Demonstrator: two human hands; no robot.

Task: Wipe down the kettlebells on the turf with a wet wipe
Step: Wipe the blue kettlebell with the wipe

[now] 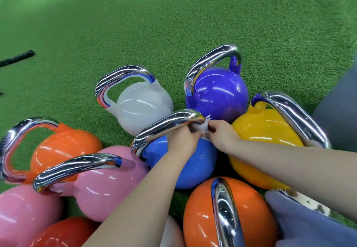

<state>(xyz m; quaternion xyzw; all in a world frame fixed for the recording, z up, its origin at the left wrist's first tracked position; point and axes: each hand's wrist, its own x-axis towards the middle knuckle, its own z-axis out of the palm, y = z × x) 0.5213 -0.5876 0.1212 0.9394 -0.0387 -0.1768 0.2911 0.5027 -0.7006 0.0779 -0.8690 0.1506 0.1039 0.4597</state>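
Both hands (183, 136) (222, 134) grip one wet wipe (202, 128) among nine kettlebells (193, 161).

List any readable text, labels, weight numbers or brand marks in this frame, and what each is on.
None readable.
No weight numbers or brand marks show on the kettlebell bodies facing the camera, e.g. blue kettlebell, yellow kettlebell.
Wet wipe: plain white, no print visible.

L hand (180, 138) & R hand (222, 136) pinched crumpled white wet wipe (202, 128) against blue kettlebell's (193, 167) chrome handle (166, 128) on green turf (154, 24).
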